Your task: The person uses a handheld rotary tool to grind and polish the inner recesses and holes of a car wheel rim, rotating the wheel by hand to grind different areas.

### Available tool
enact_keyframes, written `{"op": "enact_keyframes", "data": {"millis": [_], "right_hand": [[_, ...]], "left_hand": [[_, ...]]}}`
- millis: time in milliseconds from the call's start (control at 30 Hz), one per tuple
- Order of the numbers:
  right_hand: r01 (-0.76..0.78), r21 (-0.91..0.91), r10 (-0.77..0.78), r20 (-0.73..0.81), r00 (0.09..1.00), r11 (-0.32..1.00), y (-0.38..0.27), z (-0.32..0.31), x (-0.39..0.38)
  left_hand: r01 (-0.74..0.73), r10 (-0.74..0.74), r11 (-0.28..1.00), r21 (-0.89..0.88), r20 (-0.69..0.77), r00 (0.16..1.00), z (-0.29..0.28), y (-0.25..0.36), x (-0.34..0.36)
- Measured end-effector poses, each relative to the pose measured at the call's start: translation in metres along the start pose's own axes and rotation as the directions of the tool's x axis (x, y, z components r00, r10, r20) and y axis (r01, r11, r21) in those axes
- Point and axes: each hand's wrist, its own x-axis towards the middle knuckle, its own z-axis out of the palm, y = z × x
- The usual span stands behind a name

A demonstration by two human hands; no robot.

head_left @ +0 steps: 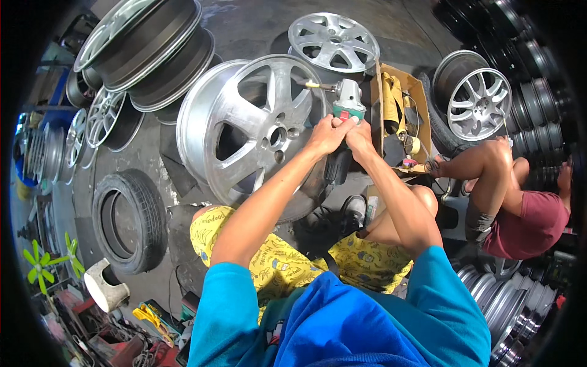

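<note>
A silver alloy wheel rim (pixel 244 122) stands tilted in front of my knees. Both my hands grip a green and grey power grinder (pixel 347 101) at the rim's right edge. My left hand (pixel 327 133) wraps the tool's body from the left, and my right hand (pixel 359 136) holds it from the right. The tool's thin tip (pixel 309 84) points left at a spoke of the rim. The dark lower part of the tool (pixel 337 166) hangs below my hands.
An open cardboard box (pixel 400 116) with tools stands right of the rim. Another person (pixel 507 196) sits at right beside more rims (pixel 480 101). Stacked rims (pixel 150 52) lie at back left, a tyre (pixel 129 220) on the floor at left.
</note>
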Motion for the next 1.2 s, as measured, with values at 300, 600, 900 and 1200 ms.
{"op": "enact_keyframes", "data": {"millis": [300,600,900,1200], "right_hand": [[-0.012,0.03,0.014,-0.071,0.997,0.999,0.005,-0.006,-0.009],[-0.053,0.044,0.054,-0.027,0.998,0.998,0.013,-0.01,-0.003],[-0.129,0.057,0.126,0.049,0.991,0.99,0.008,-0.024,-0.014],[-0.181,0.137,0.176,0.046,0.983,0.974,0.005,-0.018,-0.013]], "left_hand": [[-0.044,0.042,0.996,0.076,0.029,0.999,0.006,0.004,-0.005],[-0.02,0.016,0.993,0.114,0.035,0.999,0.005,0.007,-0.005],[0.016,-0.028,0.977,0.213,0.055,0.998,0.014,0.016,-0.02],[-0.031,0.015,0.98,0.197,0.087,0.996,0.009,0.013,-0.015]]}}
